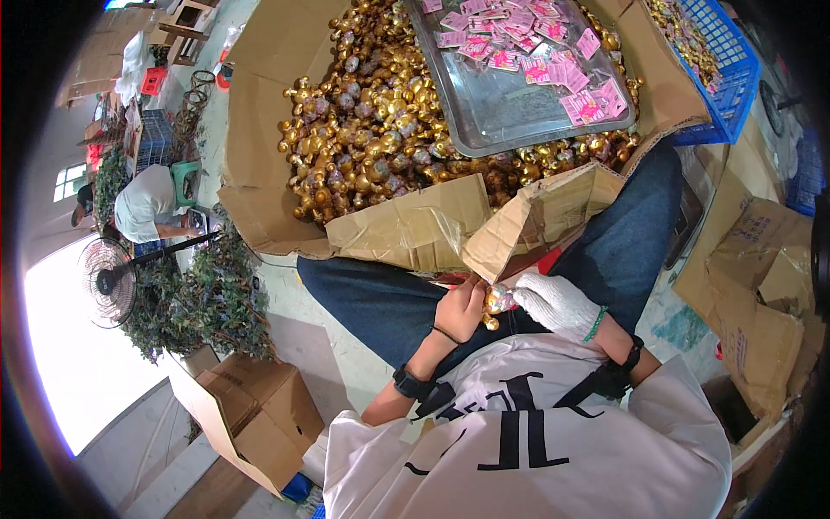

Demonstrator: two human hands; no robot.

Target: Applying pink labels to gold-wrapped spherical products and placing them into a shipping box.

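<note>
In my lap, close to the cardboard flap, I hold a small shiny gold figurine point(499, 300) with a pink and silver patterned middle. My bare left hand point(461, 309) is closed at its left side, the fingertips partly hidden. My right hand point(555, 305), in a white knitted glove, pinches it from the right. Just beyond my hands stands a large open cardboard box point(406, 227), heaped with similar gold figurines point(372, 130). Over the heap lies a metal tray point(484, 130) carrying many small pink printed cards point(575, 78).
A blue plastic crate point(735, 78) with more small pieces stands at the upper right. Opened cartons lie at right point(752, 303) and lower left point(259, 406). To the left are a fan point(108, 281), leafy artificial greenery point(207, 303) and another person point(147, 203) bending forward.
</note>
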